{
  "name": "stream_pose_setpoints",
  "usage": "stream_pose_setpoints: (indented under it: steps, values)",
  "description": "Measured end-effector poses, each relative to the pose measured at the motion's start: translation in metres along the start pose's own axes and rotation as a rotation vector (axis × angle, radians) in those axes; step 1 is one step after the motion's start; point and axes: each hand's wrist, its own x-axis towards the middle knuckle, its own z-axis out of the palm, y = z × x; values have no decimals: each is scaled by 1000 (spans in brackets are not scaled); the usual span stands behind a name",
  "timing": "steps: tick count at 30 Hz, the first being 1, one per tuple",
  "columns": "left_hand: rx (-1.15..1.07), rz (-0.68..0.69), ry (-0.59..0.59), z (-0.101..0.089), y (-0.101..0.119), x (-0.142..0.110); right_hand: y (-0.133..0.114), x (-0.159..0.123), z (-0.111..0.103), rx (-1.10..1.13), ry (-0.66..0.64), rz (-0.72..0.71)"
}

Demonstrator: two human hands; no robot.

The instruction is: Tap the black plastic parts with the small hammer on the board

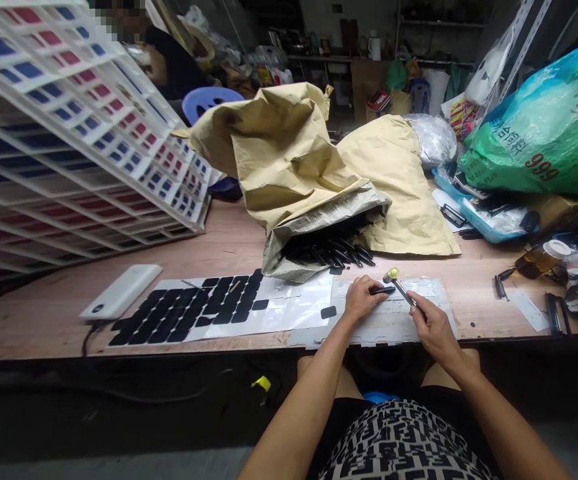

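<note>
My left hand (361, 298) is closed on a slim black piece (383, 290), its end pointing right over a pale work mat (393, 317). In my right hand (433, 328) is a small hammer (403, 291), gripped by its dark handle. The hammer's yellowish head is raised just beyond the black piece, apart from it as far as I can tell. Behind my hands, an open paper sack (299, 167) lies with its mouth toward me. Several slim black pieces (343, 252) spill from that mouth onto the table.
Rows of flat black rounded pieces (169, 313) lie on a white sheet to the left, near a white box (121, 291) with a cable. A white plastic crate (93, 133) leans at far left. A blue tray (493, 227), an amber jar (539, 260) and a green bag (543, 133) crowd the right.
</note>
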Motion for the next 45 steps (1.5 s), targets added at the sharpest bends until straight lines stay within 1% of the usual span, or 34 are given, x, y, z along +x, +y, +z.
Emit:
stream_pose_setpoints:
  steps: [2, 5, 9, 13, 15, 17, 18, 23, 26, 28, 30, 32, 34, 36, 38, 39, 40, 41, 43, 44, 45]
  values:
    - [3, -4, 4, 0, 0, 0, 1, -4, 7, -57, -28, -34]
    - [-2, -8, 12, 1, 0, 1, 5, -4, 12, -151, -57, -32]
    - [-31, 2, 21, 1, 0, 1, 6, -5, 9, -210, 4, -60]
    - [-26, -3, 30, 2, 0, 1, 10, -11, 6, -249, -28, -45]
    - [-20, -4, 30, 1, 1, 1, 14, -9, 4, -256, -29, -21]
    - [-12, -1, 26, 1, 2, 1, 19, 3, 2, -281, 11, -4]
    - [-9, 3, 22, 0, 2, 1, 22, 13, 1, -312, 41, 5]
    - [14, 18, 16, 0, 2, -1, 46, 89, -7, -592, 189, 85]
    - [22, 36, 9, 1, 0, -3, 67, 123, -6, -761, 204, 145]
    - [32, 44, 3, 2, -2, -3, 80, 133, -1, -837, 189, 172]
    - [32, 59, 5, 1, -4, -1, 90, 133, 5, -878, 193, 181]
    - [-14, 85, 11, -1, -5, 0, 95, 130, 11, -891, 210, 192]
    - [-108, 104, 27, -5, -2, -4, 96, 127, 14, -889, 207, 204]
    - [-193, 95, 49, -9, 4, -17, 95, 126, 15, -886, 190, 209]
    - [-224, 80, 33, -14, 12, -44, 94, 126, 14, -884, 178, 212]
    - [-225, 84, -8, -15, 16, -63, 94, 126, 14, -884, 178, 214]
    - [-221, 101, -81, -15, 19, -83, 94, 126, 14, -884, 180, 215]
    - [-212, 125, -180, -13, 21, -104, 94, 126, 14, -884, 181, 214]
    - [-152, 126, -368, -4, 23, -142, 94, 126, 14, -881, 176, 209]
    - [-106, 87, -431, 4, 22, -156, 94, 126, 15, -879, 171, 209]
    - [-54, 18, -465, 14, 20, -166, 95, 126, 15, -876, 168, 209]
